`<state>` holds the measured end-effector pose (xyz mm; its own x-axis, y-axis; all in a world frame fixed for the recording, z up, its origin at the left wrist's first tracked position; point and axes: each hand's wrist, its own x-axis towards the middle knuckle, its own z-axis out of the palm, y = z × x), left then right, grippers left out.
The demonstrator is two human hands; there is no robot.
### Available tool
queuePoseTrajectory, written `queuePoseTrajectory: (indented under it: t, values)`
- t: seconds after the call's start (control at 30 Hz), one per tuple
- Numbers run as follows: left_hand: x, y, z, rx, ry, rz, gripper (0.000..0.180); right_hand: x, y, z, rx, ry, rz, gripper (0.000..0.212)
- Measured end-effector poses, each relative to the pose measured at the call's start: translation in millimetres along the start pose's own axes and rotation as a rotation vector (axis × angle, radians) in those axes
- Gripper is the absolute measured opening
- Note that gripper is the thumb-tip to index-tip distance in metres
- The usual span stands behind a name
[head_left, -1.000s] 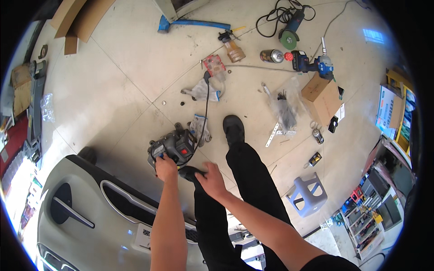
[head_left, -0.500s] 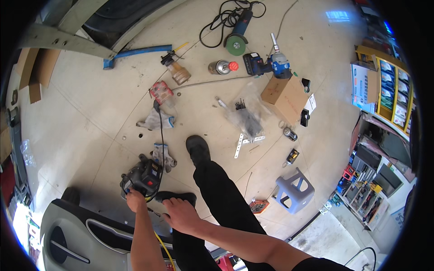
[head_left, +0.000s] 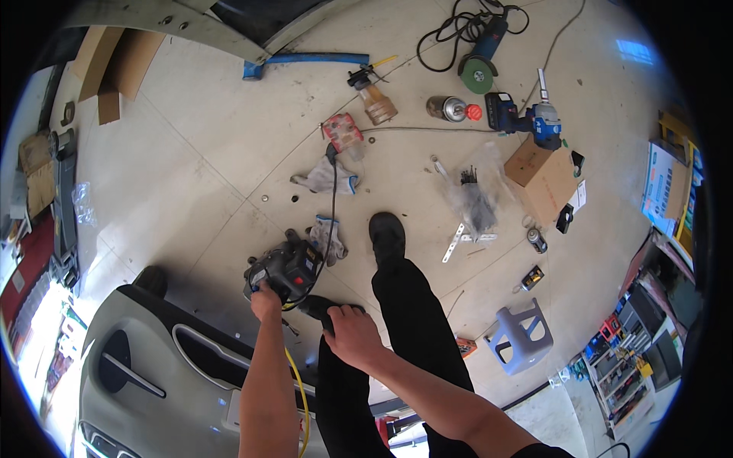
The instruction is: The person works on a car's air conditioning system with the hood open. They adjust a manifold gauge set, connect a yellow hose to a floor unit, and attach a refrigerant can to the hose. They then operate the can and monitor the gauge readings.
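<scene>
A black machine (head_left: 286, 271) with a red button stands on the floor at my left, with a dark cord rising from its top. My left hand (head_left: 265, 300) is closed at its near side, by a small blue part; what the fingers grip is mostly hidden. A yellow hose (head_left: 298, 374) runs from near the machine down beside my left forearm. My right hand (head_left: 353, 333) lies over my black trouser leg, fingers laid down, nothing seen in it. Between the hands, a small dark fitting (head_left: 290, 328) is too small to name.
Grey work gloves (head_left: 328, 237) lie beyond the machine. Farther off are an angle grinder (head_left: 479, 72), a cordless impact wrench (head_left: 534, 118), a spray can (head_left: 450, 109) and a cardboard box (head_left: 544, 175). A plastic stool (head_left: 521, 336) stands right; a grey car panel (head_left: 160, 366) fills the lower left.
The whole view has swung left, so everything sits farther right in it. My right hand has drawn a little away from the small dark fitting; my left hand stays at the machine.
</scene>
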<state>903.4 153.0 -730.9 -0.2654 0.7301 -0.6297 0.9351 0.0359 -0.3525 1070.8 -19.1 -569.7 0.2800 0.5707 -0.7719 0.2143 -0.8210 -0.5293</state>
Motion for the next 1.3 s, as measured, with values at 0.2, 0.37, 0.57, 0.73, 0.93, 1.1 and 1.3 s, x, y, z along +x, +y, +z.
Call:
queuePoseTrajectory:
  t: [0.2, 0.37, 0.57, 0.73, 0.93, 1.1, 1.3]
  values:
    - [-5.4, 1.6, -15.8, 0.005, -0.009, 0.066, 0.054, 1.1, -5.2, 8.4, -0.032, -0.053, -0.029, 0.032]
    - [0.3, -7.8, -9.4, 0.027, -0.032, 0.078, 0.051, 2.6, -8.1, 13.4, 0.125, -0.025, -0.060, 0.035]
    - [-0.7, -13.2, -10.1, -0.046, -0.027, 0.179, 0.055, 1.5, -5.6, 20.7, 0.076, -0.044, -0.051, 0.035]
    - [15.0, -21.4, 1.4, 0.079, -0.078, 0.200, 0.054, 0.0, -4.5, 28.5, 0.060, -0.047, -0.058, 0.035]
    - [-5.9, -14.0, -9.1, -0.127, 0.027, 0.124, 0.059, -0.4, -9.1, 26.5, 0.047, -0.147, -0.002, 0.037]
    - [20.7, -23.7, -1.5, -0.057, -0.106, -0.014, 0.059, -1.9, -16.1, 24.9, 0.058, -0.182, 0.012, 0.038]
    - [-10.7, -17.2, -4.8, -0.173, 0.044, 0.090, 0.057, -2.0, -8.9, 28.2, 0.031, -0.193, 0.036, 0.038]
